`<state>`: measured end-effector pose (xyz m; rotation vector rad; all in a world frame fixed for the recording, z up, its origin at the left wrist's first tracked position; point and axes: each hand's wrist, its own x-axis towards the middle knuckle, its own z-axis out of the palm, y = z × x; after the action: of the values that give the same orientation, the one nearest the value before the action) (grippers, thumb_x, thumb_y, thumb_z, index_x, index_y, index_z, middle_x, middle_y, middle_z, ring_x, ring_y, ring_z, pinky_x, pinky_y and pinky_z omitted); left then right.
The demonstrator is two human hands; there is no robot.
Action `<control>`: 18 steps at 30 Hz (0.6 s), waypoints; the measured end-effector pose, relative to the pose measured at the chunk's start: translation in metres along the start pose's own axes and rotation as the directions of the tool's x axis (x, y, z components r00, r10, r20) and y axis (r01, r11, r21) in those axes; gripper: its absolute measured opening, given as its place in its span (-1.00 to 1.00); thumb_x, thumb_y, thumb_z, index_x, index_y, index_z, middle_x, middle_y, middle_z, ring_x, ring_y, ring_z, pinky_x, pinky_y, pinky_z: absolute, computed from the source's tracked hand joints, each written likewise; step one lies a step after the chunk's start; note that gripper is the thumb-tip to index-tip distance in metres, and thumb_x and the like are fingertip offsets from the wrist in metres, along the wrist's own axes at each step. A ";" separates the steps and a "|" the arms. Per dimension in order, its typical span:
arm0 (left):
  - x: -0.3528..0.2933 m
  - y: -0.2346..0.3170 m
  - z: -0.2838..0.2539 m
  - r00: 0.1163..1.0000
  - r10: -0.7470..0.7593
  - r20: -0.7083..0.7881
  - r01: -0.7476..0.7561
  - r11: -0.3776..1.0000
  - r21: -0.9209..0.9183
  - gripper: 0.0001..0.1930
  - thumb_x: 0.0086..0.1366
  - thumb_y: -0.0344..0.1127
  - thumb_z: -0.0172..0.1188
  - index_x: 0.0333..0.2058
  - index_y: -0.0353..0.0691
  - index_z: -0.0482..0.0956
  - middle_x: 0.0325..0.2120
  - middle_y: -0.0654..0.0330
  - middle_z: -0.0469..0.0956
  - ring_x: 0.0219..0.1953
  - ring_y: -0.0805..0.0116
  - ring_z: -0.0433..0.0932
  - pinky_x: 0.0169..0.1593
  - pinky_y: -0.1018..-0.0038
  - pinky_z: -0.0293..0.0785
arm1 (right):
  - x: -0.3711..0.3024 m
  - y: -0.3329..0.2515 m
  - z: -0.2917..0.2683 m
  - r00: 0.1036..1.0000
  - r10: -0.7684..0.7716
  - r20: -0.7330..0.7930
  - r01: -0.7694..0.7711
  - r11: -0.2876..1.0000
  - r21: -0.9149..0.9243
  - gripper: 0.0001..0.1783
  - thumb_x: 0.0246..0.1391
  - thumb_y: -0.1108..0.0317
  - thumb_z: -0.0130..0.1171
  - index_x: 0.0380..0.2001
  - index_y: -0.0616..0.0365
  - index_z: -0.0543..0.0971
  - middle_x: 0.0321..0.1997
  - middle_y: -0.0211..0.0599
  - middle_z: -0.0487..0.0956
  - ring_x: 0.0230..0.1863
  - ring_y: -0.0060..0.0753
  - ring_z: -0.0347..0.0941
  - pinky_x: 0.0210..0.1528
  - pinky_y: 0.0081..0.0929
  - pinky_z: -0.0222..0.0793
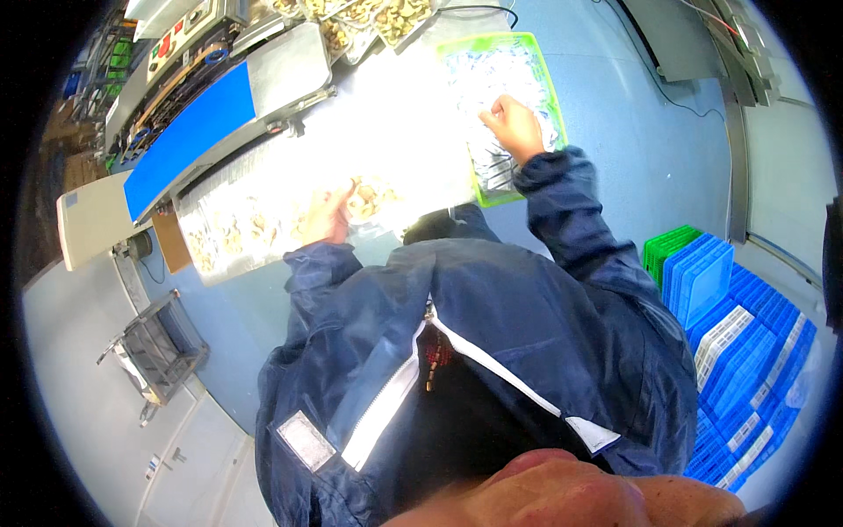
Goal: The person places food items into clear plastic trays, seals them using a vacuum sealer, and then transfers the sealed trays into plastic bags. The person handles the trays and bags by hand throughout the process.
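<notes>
My left hand [328, 217] is over the bright white table, its fingers closed on the near edge of a clear plastic bag [374, 198] of yellowish-brown dried slices. Glare washes out part of the bag and fingertips. My right hand [516, 128] is above a green-rimmed basket [553, 98] full of small white and blue sachets [481, 81]. Its fingers are curled together; whatever they may hold is too small to make out. More clear bags of slices [235, 230] lie in a row left of my left hand.
A machine with a blue conveyor belt [191, 140] runs along the table's far left. Beyond it, filled clear bags [393, 21] are piled up. Blue crates [738, 351] are stacked on the floor at right. A grey metal stand [162, 344] is at lower left.
</notes>
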<state>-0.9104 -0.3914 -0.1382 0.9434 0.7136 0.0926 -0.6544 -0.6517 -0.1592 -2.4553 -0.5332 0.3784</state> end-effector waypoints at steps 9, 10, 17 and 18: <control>0.017 -0.034 -0.001 0.982 -0.067 -0.176 0.032 0.981 -0.193 -0.74 0.27 -0.35 0.23 -0.10 -0.33 0.54 -0.14 0.17 0.58 -0.03 0.38 0.49 0.10 0.41 0.32 | 0.021 0.043 0.040 0.996 -0.013 -0.088 0.033 0.972 0.232 -0.70 0.05 0.21 0.23 -0.19 0.12 0.53 -0.57 -0.06 0.55 -0.46 -0.03 0.54 -0.35 -0.15 0.40; 0.018 -0.034 0.000 0.978 -0.062 -0.199 0.019 0.978 -0.209 -0.74 0.28 -0.35 0.23 -0.10 -0.34 0.54 -0.14 0.17 0.58 -0.02 0.38 0.49 0.10 0.40 0.32 | 0.030 0.045 0.034 0.996 0.018 -0.087 0.008 0.956 0.294 -0.70 0.06 0.22 0.22 -0.17 0.10 0.53 -0.59 -0.07 0.55 -0.48 -0.02 0.54 -0.35 -0.17 0.40; 0.021 -0.043 0.011 0.961 0.008 -0.276 -0.056 0.985 -0.165 -0.76 0.28 -0.31 0.22 -0.15 -0.33 0.58 -0.18 0.19 0.59 -0.06 0.39 0.49 0.09 0.41 0.32 | 0.108 0.036 0.042 0.998 -0.044 -0.047 0.045 0.999 0.023 -0.65 0.05 0.09 0.16 -0.22 0.09 0.67 -0.16 0.03 0.54 -0.08 0.09 0.48 -0.04 -0.09 0.38; 0.020 -0.042 0.011 0.961 -0.014 -0.278 -0.036 0.984 -0.172 -0.76 0.28 -0.31 0.23 -0.15 -0.33 0.58 -0.18 0.20 0.59 -0.06 0.40 0.49 0.08 0.42 0.32 | 0.111 0.034 0.046 0.998 -0.045 -0.041 0.045 0.999 0.004 -0.65 0.04 0.08 0.18 -0.24 0.10 0.67 -0.17 0.02 0.54 -0.09 0.10 0.49 -0.04 -0.10 0.39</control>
<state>-0.8976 -0.4169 -0.1763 0.7719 0.9442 0.2985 -0.5650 -0.6043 -0.2319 -2.4366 -0.5685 0.3096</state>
